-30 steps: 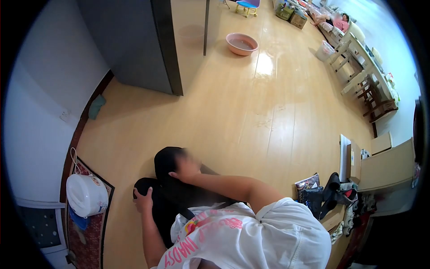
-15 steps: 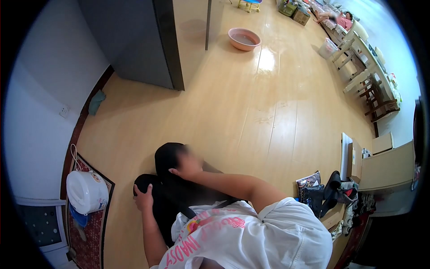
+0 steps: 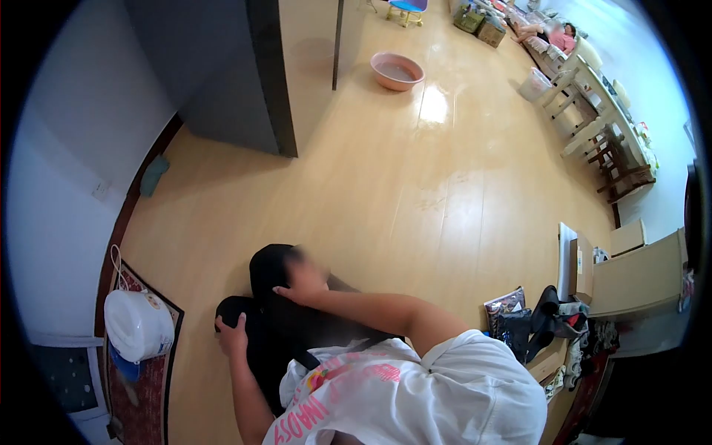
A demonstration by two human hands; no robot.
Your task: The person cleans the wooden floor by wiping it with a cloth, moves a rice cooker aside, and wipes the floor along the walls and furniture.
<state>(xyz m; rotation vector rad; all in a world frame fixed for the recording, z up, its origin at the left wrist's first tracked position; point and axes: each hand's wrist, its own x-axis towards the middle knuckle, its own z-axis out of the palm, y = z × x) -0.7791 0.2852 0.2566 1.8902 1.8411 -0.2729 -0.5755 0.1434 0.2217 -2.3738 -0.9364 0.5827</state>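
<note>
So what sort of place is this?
Probably a home: a person reclines at the far end, a pink basin sits on the wood-look floor, and a red rug lies by the wall.

Your left hand (image 3: 233,337) and partly blurred right hand (image 3: 305,288) rest on your black-clad knees (image 3: 267,268). Beyond the knees sits a pink basin (image 3: 398,86); left of them, a white container (image 3: 139,326) on a red mat (image 3: 150,397); right of them, dark footwear (image 3: 546,305).
</note>
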